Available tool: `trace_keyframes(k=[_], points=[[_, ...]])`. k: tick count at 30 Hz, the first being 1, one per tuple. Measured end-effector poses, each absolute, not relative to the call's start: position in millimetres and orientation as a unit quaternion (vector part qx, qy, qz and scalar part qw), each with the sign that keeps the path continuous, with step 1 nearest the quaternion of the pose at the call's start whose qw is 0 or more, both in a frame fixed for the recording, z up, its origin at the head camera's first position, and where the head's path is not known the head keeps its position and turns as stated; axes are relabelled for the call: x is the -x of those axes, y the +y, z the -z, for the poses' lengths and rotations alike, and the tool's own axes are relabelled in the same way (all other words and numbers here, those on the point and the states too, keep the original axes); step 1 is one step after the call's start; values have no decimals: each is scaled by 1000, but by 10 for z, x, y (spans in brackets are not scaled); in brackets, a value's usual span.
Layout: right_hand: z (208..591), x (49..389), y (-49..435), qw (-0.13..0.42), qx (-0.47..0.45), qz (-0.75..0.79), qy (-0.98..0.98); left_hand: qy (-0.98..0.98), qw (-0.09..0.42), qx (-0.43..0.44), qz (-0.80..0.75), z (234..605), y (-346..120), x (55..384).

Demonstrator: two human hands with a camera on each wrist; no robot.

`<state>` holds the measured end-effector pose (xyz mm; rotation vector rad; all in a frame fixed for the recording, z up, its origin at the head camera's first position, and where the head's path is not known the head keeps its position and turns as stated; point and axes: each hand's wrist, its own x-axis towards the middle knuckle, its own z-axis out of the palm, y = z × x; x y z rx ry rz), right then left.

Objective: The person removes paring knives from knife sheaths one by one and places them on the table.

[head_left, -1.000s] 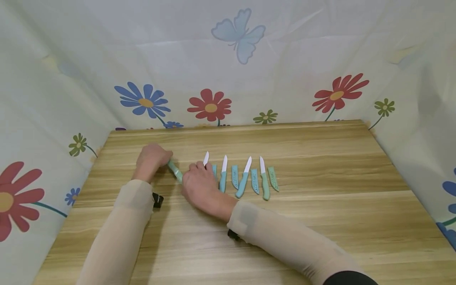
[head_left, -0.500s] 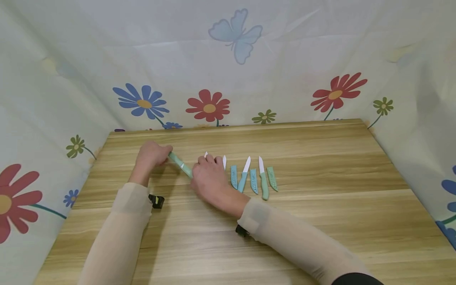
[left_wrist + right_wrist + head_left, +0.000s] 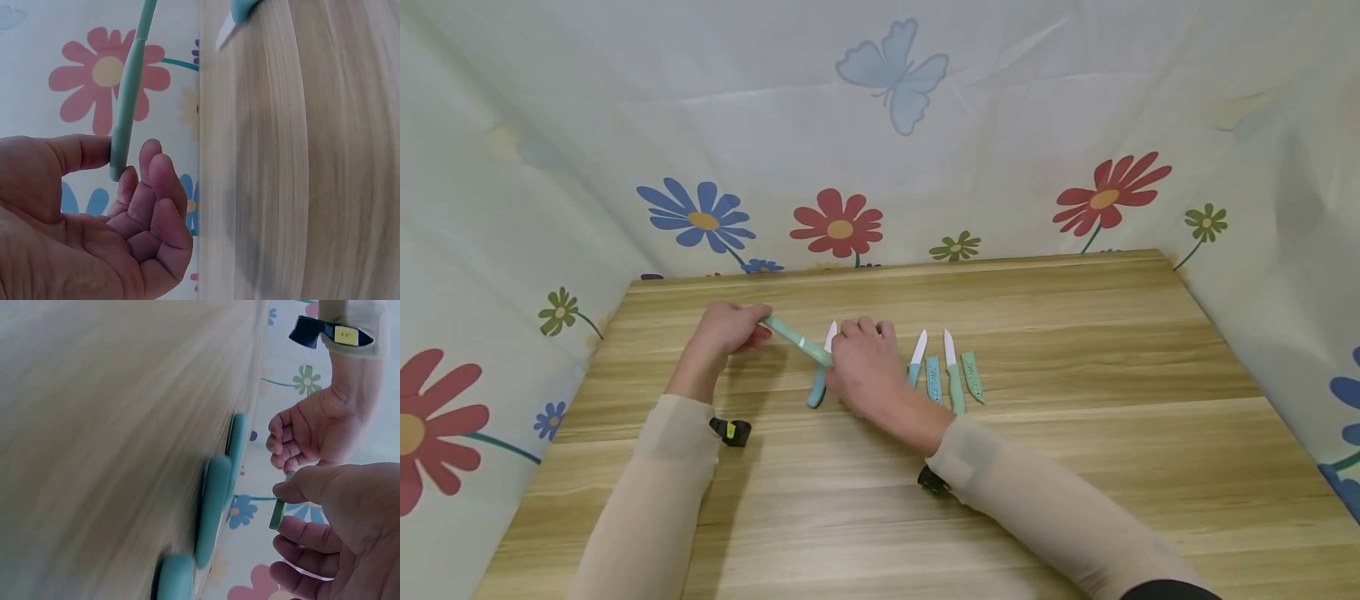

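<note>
My left hand (image 3: pixel 727 327) pinches the end of a light-green knife's handle (image 3: pixel 128 100) between thumb and finger, other fingers loosely curled. My right hand (image 3: pixel 868 367) pinches the knife's green sheath (image 3: pixel 277 514) at the opposite end. Between handle and sheath, a short pale band of blade shows in the head view. The knife slants above the table, apart from it. Below it lies a blue-handled knife (image 3: pixel 817 388) with a white blade. My right hand hides part of the row of knives in the head view.
On the wooden table (image 3: pixel 1037 483), right of my hand, lie a blue knife (image 3: pixel 917 358), a blue sheath (image 3: pixel 933 380), a green knife (image 3: pixel 954 375) and a green sheath (image 3: pixel 973 377). Bare white blades point to the far edge. A flowered curtain (image 3: pixel 1000 150) surrounds the table.
Both hands have shifted right with the green knife between them, the right hand further. The leftmost blue knife's handle has come into view, while items further right are now covered.
</note>
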<state>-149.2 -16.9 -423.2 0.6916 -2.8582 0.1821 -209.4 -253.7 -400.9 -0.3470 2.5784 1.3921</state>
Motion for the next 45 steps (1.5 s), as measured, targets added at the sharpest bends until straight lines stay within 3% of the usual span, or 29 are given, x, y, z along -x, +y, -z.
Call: trace_keyframes(k=[23, 45], points=[[4060, 1536, 427, 110, -221, -126, -961, 759, 102, 60, -640, 4015, -2222, 1962], [3997, 1590, 1135, 205, -250, -175, -930, 685, 116, 17, -719, 3985, -1759, 1773]])
